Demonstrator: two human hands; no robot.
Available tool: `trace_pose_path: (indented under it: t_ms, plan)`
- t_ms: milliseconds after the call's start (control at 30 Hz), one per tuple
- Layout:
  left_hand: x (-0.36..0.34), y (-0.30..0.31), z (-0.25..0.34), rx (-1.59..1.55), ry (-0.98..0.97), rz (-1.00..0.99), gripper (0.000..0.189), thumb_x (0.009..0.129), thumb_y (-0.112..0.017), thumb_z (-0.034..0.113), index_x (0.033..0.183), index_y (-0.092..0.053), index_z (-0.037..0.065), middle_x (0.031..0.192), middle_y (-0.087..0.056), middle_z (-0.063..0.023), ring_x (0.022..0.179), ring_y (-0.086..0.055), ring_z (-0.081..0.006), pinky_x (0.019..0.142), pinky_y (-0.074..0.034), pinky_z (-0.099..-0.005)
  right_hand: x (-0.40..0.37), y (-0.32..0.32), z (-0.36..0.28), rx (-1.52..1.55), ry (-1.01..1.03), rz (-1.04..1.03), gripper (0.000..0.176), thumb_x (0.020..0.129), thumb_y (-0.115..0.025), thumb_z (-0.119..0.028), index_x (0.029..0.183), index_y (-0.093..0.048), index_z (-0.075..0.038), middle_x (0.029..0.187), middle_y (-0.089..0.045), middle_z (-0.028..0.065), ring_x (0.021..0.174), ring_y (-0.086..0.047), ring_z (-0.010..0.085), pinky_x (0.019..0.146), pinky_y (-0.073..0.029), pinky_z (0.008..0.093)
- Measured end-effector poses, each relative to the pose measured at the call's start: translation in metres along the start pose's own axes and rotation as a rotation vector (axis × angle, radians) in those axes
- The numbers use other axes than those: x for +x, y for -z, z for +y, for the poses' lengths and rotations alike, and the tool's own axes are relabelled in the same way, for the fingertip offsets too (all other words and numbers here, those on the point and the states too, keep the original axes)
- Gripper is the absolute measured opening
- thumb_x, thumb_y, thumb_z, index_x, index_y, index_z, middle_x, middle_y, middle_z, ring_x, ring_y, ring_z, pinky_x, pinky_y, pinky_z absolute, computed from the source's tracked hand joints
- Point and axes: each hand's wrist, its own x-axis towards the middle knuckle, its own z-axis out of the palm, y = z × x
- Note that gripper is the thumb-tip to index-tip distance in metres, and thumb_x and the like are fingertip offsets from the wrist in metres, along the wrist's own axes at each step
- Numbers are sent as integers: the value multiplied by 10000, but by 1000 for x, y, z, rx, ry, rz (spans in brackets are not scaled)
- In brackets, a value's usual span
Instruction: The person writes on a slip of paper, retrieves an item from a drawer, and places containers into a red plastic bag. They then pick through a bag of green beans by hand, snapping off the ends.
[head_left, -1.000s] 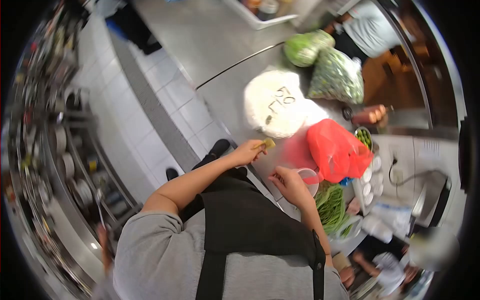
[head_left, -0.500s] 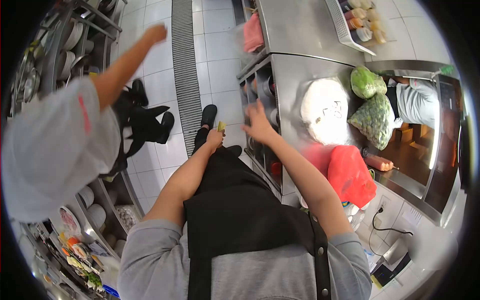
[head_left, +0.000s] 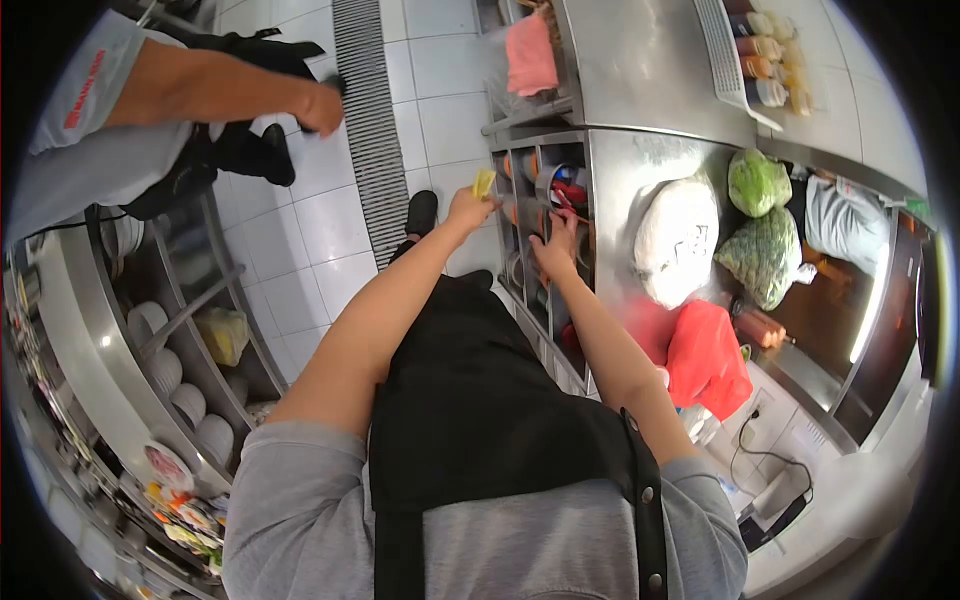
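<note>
White tiles (head_left: 325, 225) are flanking a grated drain (head_left: 366, 110), and a steel worktop (head_left: 625, 165) is carrying a white bundle (head_left: 672, 245), green bags (head_left: 758, 248) and a red bag (head_left: 708, 362). The left hand (head_left: 467, 212) is pinching a small yellow piece (head_left: 483, 183) in a narrow grip. The right hand (head_left: 557, 245) is reaching to the shelving (head_left: 587, 265) below, fingers loosely spread, near a round container (head_left: 545, 185) holding red items. At left, a co-worker's arm (head_left: 220, 85) is extending over the tiles.
</note>
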Motion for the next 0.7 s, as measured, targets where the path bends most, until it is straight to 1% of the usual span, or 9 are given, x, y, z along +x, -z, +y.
trace_pose_path:
  t_ms: [67,167,267,300,400,500,533,633,700]
  plan:
    - [19,-21,14,132,-82,-19,273,793,-834,201,851,-621,39,691,-600,-16,564,-526,-95,506,-425,-266,-11,-1,-2,49,41,7,640,719,-786,-85,1302,-551,35,1342,-442,198,1278,-464,371,1086,-407,407]
    - [39,-47,23,99,-114,-35,273,764,-853,140,863,-616,46,660,-588,-6,569,-531,-101,502,-418,-275,-16,-1,-3,87,30,0,620,728,-769,-69,1301,-555,32,1342,-442,196,1281,-461,379,1095,-402,403]
    - [44,-62,30,-6,-73,-71,276,759,-840,77,885,-595,52,709,-608,-20,587,-571,-129,524,-465,-286,-22,7,-9,92,49,-13,592,739,-750,-59,1293,-561,31,1374,-458,192,1282,-477,375,1084,-416,389]
    - [42,-65,32,-51,-29,-83,280,757,-833,61,891,-588,55,735,-614,-27,607,-589,-141,540,-489,-289,-25,10,-9,103,47,-30,579,742,-745,-57,1285,-565,30,1382,-462,192,1282,-481,374,1080,-420,388]
    - [37,-69,32,-156,85,-92,287,756,-810,18,904,-569,63,806,-624,-44,671,-637,-173,592,-558,-308,-34,14,0,152,79,-90,534,754,-711,-9,1262,-554,31,1425,-443,206,1344,-424,398,1116,-378,444]
    - [35,-68,29,-208,135,-79,271,766,-781,-11,904,-561,65,839,-618,-47,731,-662,-190,633,-610,-336,-39,15,2,191,-81,12,526,780,-664,31,1289,-535,10,1445,-436,222,1364,-408,396,1133,-357,461]
    - [32,-66,28,-227,143,-81,266,769,-773,-19,905,-560,66,835,-614,-44,743,-663,-188,635,-617,-341,-39,19,-6,15,-6,150,435,857,-556,37,1290,-519,22,1408,-479,211,1325,-450,392,1097,-396,437]
    - [31,-64,26,-247,163,-73,251,780,-750,-39,908,-560,63,828,-604,-36,752,-663,-183,634,-631,-352,-23,14,-2,-214,-73,146,437,883,-526,27,1318,-491,2,1439,-456,221,1324,-448,395,1108,-385,452]
    - [32,-64,26,-251,167,-77,243,788,-740,-48,912,-561,60,829,-601,-33,751,-662,-181,629,-633,-353,-1,-8,22,-190,-193,107,403,905,-516,1,1307,-488,-1,1425,-466,224,1319,-456,396,1110,-385,461]
